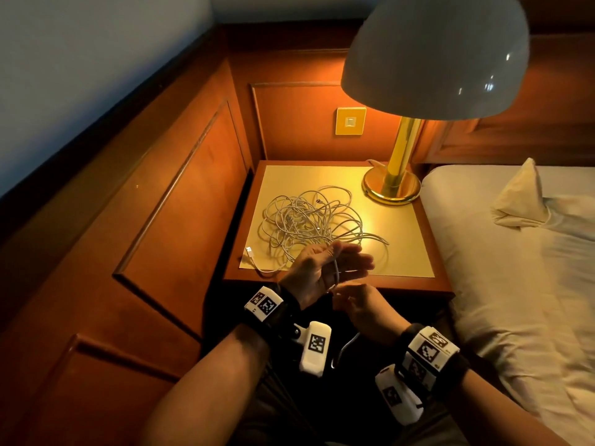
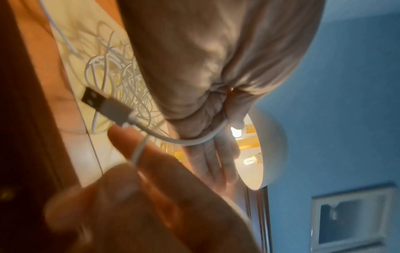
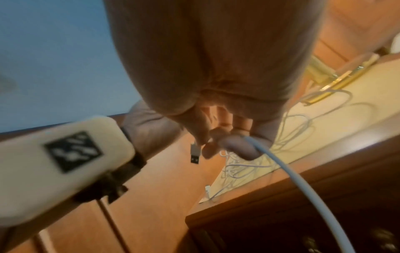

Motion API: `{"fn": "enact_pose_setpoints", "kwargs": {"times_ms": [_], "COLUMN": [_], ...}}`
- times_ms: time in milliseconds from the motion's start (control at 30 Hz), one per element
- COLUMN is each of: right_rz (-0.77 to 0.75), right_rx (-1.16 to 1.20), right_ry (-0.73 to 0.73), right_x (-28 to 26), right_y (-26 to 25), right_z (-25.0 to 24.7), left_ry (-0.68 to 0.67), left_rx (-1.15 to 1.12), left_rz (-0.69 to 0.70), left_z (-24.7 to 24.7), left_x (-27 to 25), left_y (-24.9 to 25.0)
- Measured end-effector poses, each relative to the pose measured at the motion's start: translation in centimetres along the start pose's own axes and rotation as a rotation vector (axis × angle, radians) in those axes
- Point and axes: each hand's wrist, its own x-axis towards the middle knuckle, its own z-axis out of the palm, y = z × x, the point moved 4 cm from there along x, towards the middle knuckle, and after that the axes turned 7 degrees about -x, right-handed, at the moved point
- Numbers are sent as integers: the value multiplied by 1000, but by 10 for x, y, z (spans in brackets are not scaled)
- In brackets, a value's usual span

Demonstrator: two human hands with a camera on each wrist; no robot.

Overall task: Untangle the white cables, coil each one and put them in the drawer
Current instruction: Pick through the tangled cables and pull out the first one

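A tangle of white cables lies in the middle of the nightstand top. One USB plug rests at its front left corner. My left hand hovers over the front edge, fingers straight, its thumb clamping a white cable across the palm. That cable's USB plug sticks out free beside the hand. Just below, my right hand pinches the same cable, which hangs down from there toward my lap.
A brass lamp with a white shade stands at the nightstand's back right. The bed borders the right side, and wood panelling the left and back. The nightstand's dark front below the top looks shut.
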Motion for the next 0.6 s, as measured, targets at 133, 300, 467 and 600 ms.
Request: {"fn": "enact_pose_setpoints", "kwargs": {"times_ms": [133, 300, 467, 600], "right_rz": [-81, -150, -218, -284], "right_rx": [-109, -217, -25, 109], "right_ry": [82, 193, 304, 364], "right_x": [-7, -12, -5, 2], "right_y": [-16, -31, -35, -31], "right_z": [-12, -51, -75, -78], "left_ry": [45, 24, -22, -40], "left_rx": [335, 850, 748, 423], "left_rz": [-22, -103, -129, -123], "left_z": [-5, 2, -1, 8], "left_x": [9, 6, 1, -3], "left_y": [8, 16, 11, 5]}}
